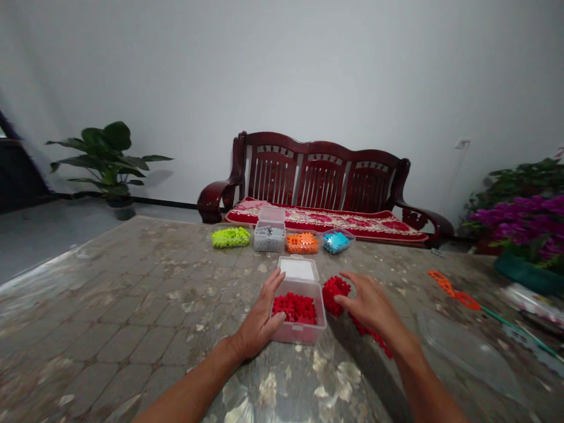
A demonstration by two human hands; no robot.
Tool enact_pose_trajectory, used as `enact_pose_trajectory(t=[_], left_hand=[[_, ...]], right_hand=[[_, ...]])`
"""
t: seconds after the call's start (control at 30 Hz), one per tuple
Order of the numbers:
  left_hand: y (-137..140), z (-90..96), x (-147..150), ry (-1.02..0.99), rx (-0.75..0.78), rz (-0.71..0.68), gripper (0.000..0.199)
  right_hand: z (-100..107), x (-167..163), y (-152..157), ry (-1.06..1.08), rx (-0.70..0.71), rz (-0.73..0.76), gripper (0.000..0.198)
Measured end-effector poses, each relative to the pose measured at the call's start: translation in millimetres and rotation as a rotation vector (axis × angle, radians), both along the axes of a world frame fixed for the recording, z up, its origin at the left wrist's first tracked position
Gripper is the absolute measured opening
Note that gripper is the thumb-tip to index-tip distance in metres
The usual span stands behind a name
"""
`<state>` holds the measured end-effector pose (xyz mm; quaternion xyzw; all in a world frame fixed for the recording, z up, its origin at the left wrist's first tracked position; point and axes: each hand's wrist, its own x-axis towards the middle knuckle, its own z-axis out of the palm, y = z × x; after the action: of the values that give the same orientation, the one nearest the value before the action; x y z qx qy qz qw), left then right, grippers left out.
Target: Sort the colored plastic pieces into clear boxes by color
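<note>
A clear plastic box (321, 320) with its lid (298, 269) flipped back stands in front of me, holding red interlocking plastic pieces (294, 308). My left hand (264, 317) rests against the box's left side, its thumb over the near rim and its fingers along the wall. Just right of the box is a cube-like cluster of joined red pieces (333, 292). My right hand (363, 299) curls round its right side, thumb at the front and index finger at the top. A strip of red pieces (374, 336) lies partly hidden under that hand.
Behind stand boxes of lime green (230, 237), grey (269, 232), orange (302, 241) and blue pieces (336, 241). At right lie a clear lid (467, 346), an orange chain of pieces (453, 291) and a flower pot (529, 273). A wooden bench (321, 170) stands beyond the table (132, 305).
</note>
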<state>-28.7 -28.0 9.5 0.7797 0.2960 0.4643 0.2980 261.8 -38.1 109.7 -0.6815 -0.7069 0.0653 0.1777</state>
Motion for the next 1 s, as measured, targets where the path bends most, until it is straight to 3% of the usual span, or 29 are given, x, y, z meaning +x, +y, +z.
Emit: enact_pose_trajectory(t=[0.23, 0.5, 0.63, 0.73, 0.87, 1.0], left_hand=[[0, -0.2, 0, 0.006, -0.003, 0.001, 0.068], [-2, 4.0, 0, 0.001, -0.015, -0.008, 0.068], [-2, 3.2, 1, -0.011, -0.002, -0.008, 0.068], [-1, 1.4, 1, -0.012, 0.004, 0.001, 0.068], [0, -0.6, 1, -0.015, 0.007, -0.004, 0.07], [0, -1.0, 1, -0.008, 0.014, -0.002, 0.069]], right_hand=[[-3, -8, 0, -0.087, -0.012, -0.035, 0.056], [-4, -7, -4, 0.042, 0.136, 0.016, 0.051], [8, -29, -13, 0.124, 0.191, 0.206, 0.051], [14, -54, -14, 0.099, 0.144, 0.35, 0.054], [10, -82, -5, -0.001, 0.075, 0.504, 0.048], [1, -91, 3, 0.013, 0.108, 0.553, 0.047]])
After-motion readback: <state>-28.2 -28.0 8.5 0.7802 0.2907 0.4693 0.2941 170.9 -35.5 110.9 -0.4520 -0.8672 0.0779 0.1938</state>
